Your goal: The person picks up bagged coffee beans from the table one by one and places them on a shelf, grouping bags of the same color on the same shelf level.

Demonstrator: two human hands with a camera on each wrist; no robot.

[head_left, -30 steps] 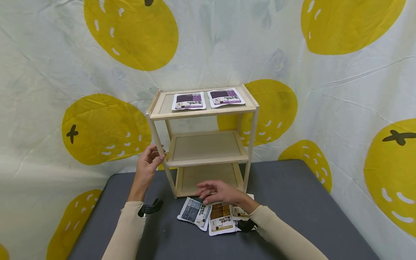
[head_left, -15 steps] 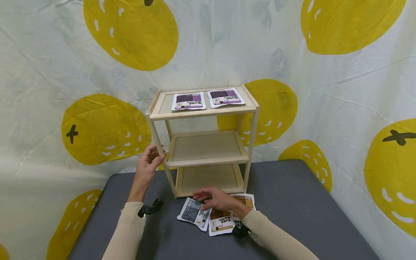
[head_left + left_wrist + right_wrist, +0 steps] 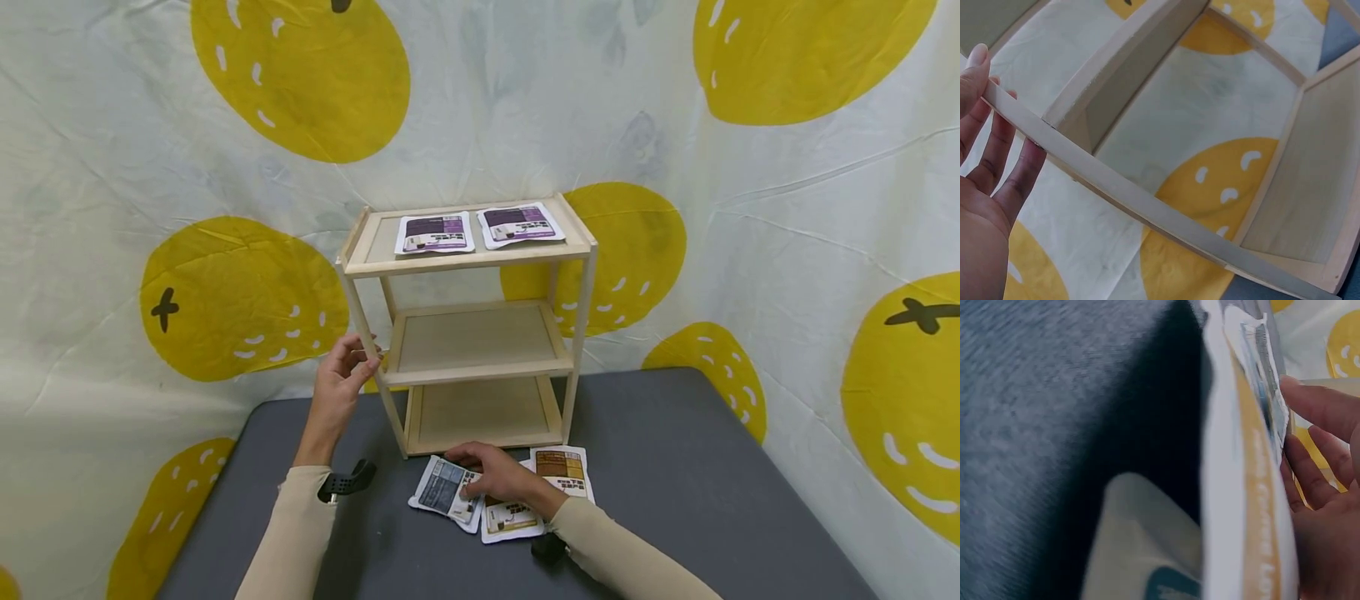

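With thumb in front and fingers behind, my left hand grips the left front post of a small three-tier wooden shelf. My right hand is over a white pouch with a blue-grey label, which lies on the table before the shelf. Its thumb rests at the pouch's right part and its fingers reach the far edge. In the right wrist view, thumb and fingers are spread loosely beside that pouch. Under the wrist lie brown-labelled pouches, partly hidden by the forearm.
Two purple-labelled pouches lie side by side on the top tier. The middle and bottom tiers show bare boards. A dark grey table carries everything, and a white cloth printed with yellow fruit hangs behind.
My right hand has moved left and lowered onto the blue-grey pouch, uncovering more of the brown pouch at right. The left hand and shelf have stayed in place.
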